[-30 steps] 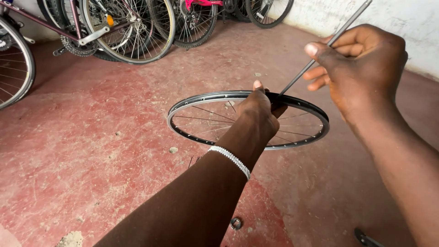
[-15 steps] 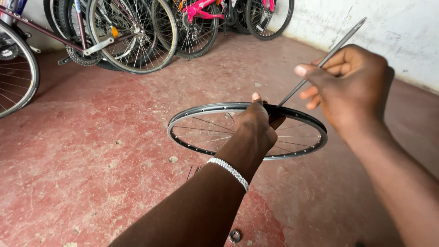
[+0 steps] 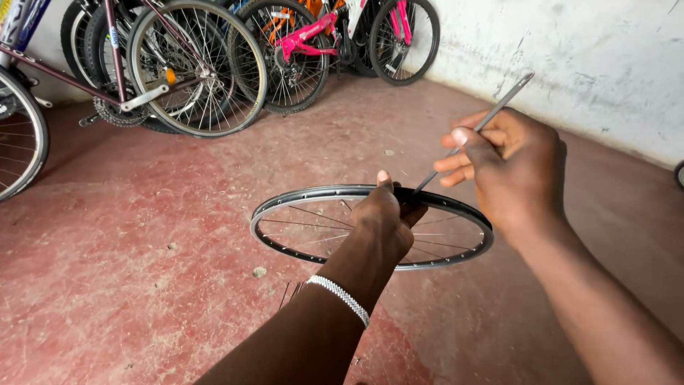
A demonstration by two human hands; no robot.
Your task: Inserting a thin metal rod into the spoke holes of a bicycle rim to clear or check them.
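A black bicycle wheel rim (image 3: 285, 202) with thin spokes is held level above the red floor. My left hand (image 3: 385, 221), with a beaded bracelet on its wrist, grips the rim's far edge from inside. My right hand (image 3: 509, 167) pinches a long thin metal rod (image 3: 499, 105) that slants down to the rim right beside my left thumb. The rod's lower tip is hidden at the rim edge behind my left hand.
Several bicycles (image 3: 192, 71) lean along the back, one of them pink (image 3: 313, 36). A whitish wall (image 3: 591, 64) runs along the right. Loose spokes (image 3: 288, 291) and small pebbles (image 3: 258, 271) lie on the red concrete floor (image 3: 128, 235).
The view has tilted so the bicycles show more. My right hand has shifted slightly lower and leftward with the rod; the left hand keeps its grip on the rim.
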